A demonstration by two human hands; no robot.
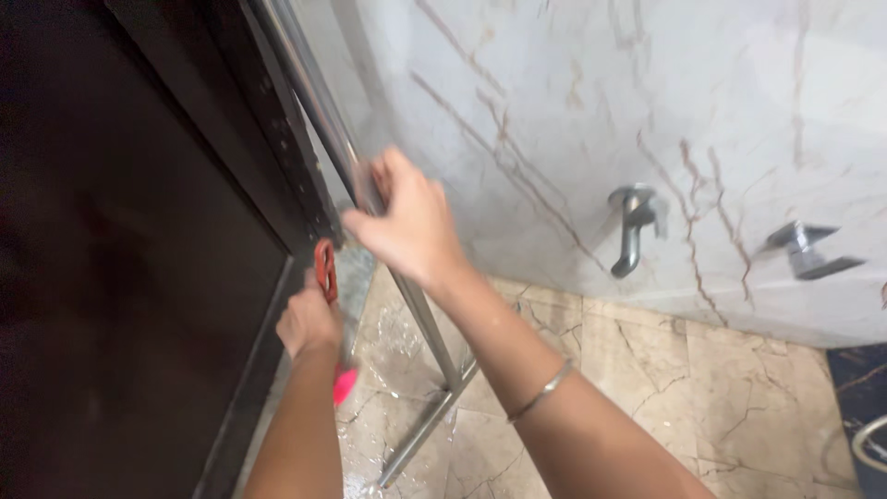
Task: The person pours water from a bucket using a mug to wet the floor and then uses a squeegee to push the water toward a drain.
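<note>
My right hand (407,222) grips the metal edge frame of a glass shower door (319,97), fingers curled round the steel strip. A thin metal bangle (540,393) sits on that forearm. Lower left, my left hand (308,323) is closed on a cleaning tool with a red-orange handle (325,268) and a pink end (343,383), held against the glass beside the dark door frame (277,139). What kind of tool it is stays unclear from the blur.
A dark brown door fills the left (120,277). The marbled white wall carries a chrome spout (633,226) and a chrome lever tap (808,251). The beige marble floor (647,370) looks wet near the door's bottom rail (425,430).
</note>
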